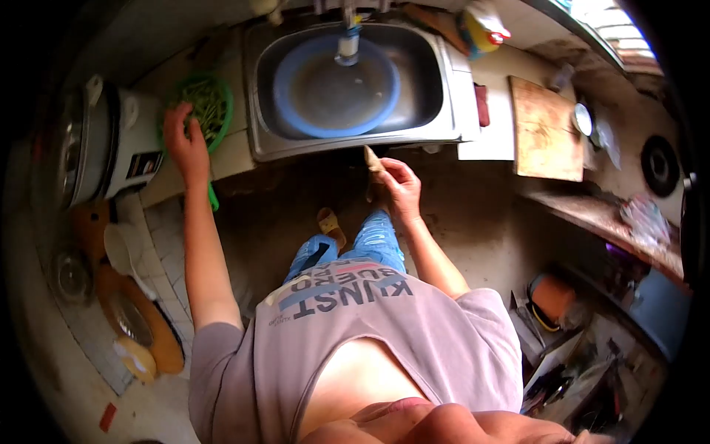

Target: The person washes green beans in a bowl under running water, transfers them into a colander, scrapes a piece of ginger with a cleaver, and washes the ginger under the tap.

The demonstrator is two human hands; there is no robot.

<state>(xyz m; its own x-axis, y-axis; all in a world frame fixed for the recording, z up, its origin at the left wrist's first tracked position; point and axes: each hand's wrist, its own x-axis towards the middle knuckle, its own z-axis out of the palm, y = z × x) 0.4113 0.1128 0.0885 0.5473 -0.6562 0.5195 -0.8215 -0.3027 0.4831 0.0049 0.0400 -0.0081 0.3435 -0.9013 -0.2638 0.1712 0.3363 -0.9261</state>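
Note:
My left hand [186, 144] is at the near left side of a green plastic colander [226, 111], its thumb and fingers apart. Cut green beans [207, 103] fill the colander, and a green handle sticks out below it. Whether the fingertips touch the beans is hard to see. In front of my body, below the sink's front edge, my right hand [401, 189] pinches a small beige tapered piece [374, 161] whose kind I cannot make out.
A steel sink [255, 140] holds a round blue-rimmed basin [296, 118] under the faucet [346, 44]. To the right lies a wooden cutting board [543, 140]. A white rice cooker [137, 133] stands left of the colander. A yellow bottle [479, 33] is behind the sink.

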